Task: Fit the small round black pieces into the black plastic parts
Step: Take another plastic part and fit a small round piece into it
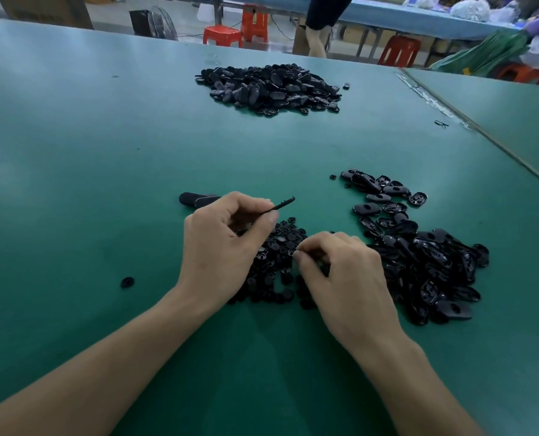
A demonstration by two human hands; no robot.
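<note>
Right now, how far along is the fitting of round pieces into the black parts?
Done: the far heap of parts looks like a set-aside batch, though fitted pieces are too small to confirm. In hand: the left grip holds one black part edge-on while the right grip pinches into the pile of round pieces. Left: the large near heap on the right and most of that pile.

A flat black oval plastic part (283,205) is pinched edge-on in the left hand (221,243), raised above a heap of small round black pieces (280,247) on the green tabletop (104,152). The right hand (347,278) is pinched into that heap; what it holds cannot be made out. One round piece (127,282) lies alone at the left. More oval parts (419,256) are piled loosely at the right, and a larger mound (268,89) far back.
</note>
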